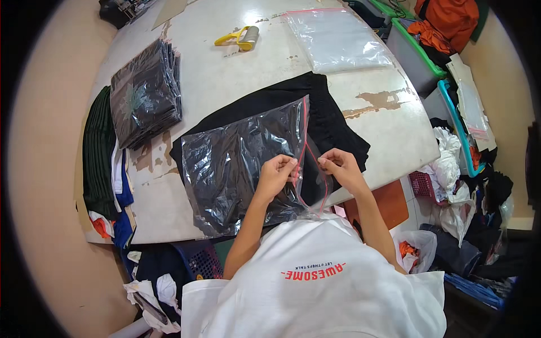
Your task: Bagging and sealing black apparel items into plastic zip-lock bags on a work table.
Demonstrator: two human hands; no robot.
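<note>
Head view: left hand and right hand both pinching shut on bag red-zip edge, garment lying underneath.

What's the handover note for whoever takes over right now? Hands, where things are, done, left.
Left hand: pinching the red zip strip at the open end of the clear bag.
Right hand: pinching the same strip a little further along.
Black garment: folded, already inside the bag, on the white table.
More black fabric lies under the bag.
Done: a stack of bagged dark garments sits far left.
Left: the mouth still looks open near the table edge, so the seal seems unfinished. Empty bags lie at the far side, by a yellow lint roller.
</note>
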